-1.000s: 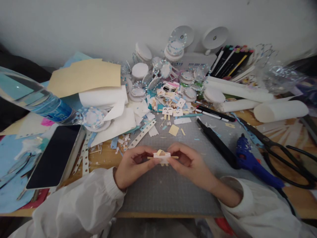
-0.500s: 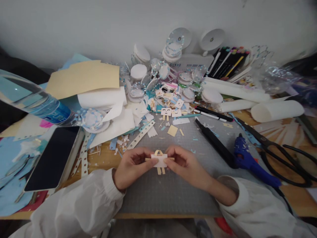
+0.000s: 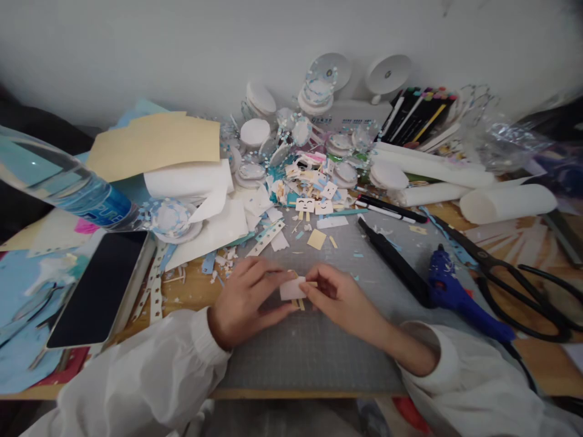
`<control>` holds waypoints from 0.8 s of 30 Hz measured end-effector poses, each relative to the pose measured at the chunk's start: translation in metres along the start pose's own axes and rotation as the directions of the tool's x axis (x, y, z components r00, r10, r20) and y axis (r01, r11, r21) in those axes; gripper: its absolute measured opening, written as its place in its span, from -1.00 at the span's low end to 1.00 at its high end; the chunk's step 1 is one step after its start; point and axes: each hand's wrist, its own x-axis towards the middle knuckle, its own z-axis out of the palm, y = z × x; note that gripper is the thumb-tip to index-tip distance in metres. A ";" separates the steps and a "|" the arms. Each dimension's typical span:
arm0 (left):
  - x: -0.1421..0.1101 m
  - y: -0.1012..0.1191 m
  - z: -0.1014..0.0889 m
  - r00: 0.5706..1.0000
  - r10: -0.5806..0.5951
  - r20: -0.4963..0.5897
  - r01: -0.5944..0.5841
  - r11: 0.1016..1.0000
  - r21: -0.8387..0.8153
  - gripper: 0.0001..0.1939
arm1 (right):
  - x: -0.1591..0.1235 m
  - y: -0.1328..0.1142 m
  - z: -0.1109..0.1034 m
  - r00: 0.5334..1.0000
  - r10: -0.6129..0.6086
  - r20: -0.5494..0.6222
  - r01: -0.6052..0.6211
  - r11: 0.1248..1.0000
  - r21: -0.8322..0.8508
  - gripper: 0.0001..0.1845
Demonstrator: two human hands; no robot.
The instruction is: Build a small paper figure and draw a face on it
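Note:
A small paper figure (image 3: 291, 289) hangs slightly tilted over the grey cutting mat (image 3: 310, 364). Its white rectangular body has cream strips as legs and a side arm, and part of a cream loop shows on top. My right hand (image 3: 339, 294) pinches its right edge between thumb and fingers. My left hand (image 3: 252, 297) is spread around its left side, forefinger by the top edge and thumb down by the legs; whether those fingertips press on it is unclear. Beyond lie paper scraps and a cream paper square (image 3: 316, 239).
Paper faces (image 3: 305, 205) are heaped at the back. A blue glue gun (image 3: 460, 297), black-handled scissors (image 3: 496, 267) and a black pen-like tool (image 3: 394, 261) lie on the right. On the left are a phone (image 3: 98, 288), a water bottle (image 3: 86, 188) and stacked paper (image 3: 157, 145).
My left hand has let go of its thumb pinch on the body and spread its fingers above and below. The figure has tilted, its right side higher, still in my right hand.

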 end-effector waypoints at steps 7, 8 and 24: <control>0.000 -0.006 0.005 0.997 -0.083 -0.007 0.082 0.990 -0.114 -0.76 | -0.002 -0.011 0.001 0.998 -0.045 -0.032 0.041 0.990 -0.134 -0.82; 0.001 -0.005 0.003 0.993 -0.117 -0.022 0.112 0.982 -0.153 -0.76 | -0.002 -0.012 0.000 0.998 -0.050 -0.040 0.044 0.989 -0.141 -0.81; 0.002 -0.001 0.004 0.796 -0.498 0.345 0.381 -0.032 -0.924 -0.64 | -0.011 -0.018 -0.022 0.954 -0.222 -0.203 0.141 0.926 -0.351 -0.91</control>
